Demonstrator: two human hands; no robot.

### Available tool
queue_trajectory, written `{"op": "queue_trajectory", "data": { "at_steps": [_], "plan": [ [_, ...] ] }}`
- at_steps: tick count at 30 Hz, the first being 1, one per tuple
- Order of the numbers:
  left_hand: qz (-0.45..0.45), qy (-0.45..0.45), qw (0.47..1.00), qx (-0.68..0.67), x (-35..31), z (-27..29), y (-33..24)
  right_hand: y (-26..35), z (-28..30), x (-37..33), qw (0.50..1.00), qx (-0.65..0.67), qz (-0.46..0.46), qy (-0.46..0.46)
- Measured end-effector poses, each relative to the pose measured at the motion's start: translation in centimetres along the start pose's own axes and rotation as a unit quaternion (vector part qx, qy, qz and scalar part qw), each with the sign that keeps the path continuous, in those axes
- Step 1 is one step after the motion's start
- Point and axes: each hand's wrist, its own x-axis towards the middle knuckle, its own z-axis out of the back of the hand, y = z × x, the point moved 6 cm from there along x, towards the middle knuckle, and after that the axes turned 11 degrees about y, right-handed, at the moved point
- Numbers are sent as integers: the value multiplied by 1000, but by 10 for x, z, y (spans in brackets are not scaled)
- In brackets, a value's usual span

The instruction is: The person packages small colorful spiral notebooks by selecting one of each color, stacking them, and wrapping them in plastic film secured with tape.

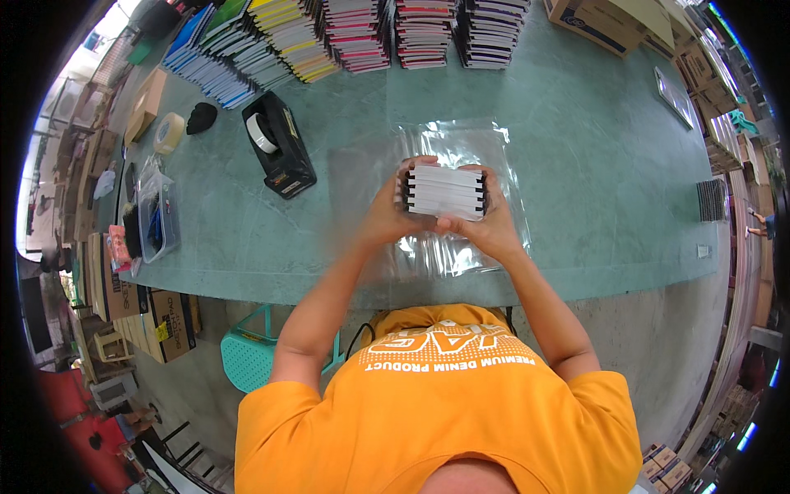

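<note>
A small stack of notebooks with white page edges and dark bits along both sides is gripped between my two hands. My left hand closes on its left side, and my right hand on its right, with a thumb at the near edge. Beneath the stack, transparent plastic sheets or bags lie on the green tabletop and shine with reflections. Whether the stack rests on the plastic or is lifted off it, I cannot tell.
Rows of stacked notebooks line the far edge. To the left are a black tape dispenser, a tape roll and a plastic bin. Cardboard boxes stand far right; a dark stack sits at the right edge. A turquoise stool is below.
</note>
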Motion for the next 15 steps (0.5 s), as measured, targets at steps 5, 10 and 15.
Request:
{"op": "queue_trajectory", "data": {
  "at_steps": [5,10,15],
  "plan": [
    [39,1,999,-11,9,-6,-7,-22,-2,7,994,101,-9,-43],
    [-77,-75,992,70,-6,1,8,-22,12,-14,980,-93,138,-113],
    [-109,-171,929,310,-43,24,-15,-6,19,-52,903,-339,196,-175]
  ]
}}
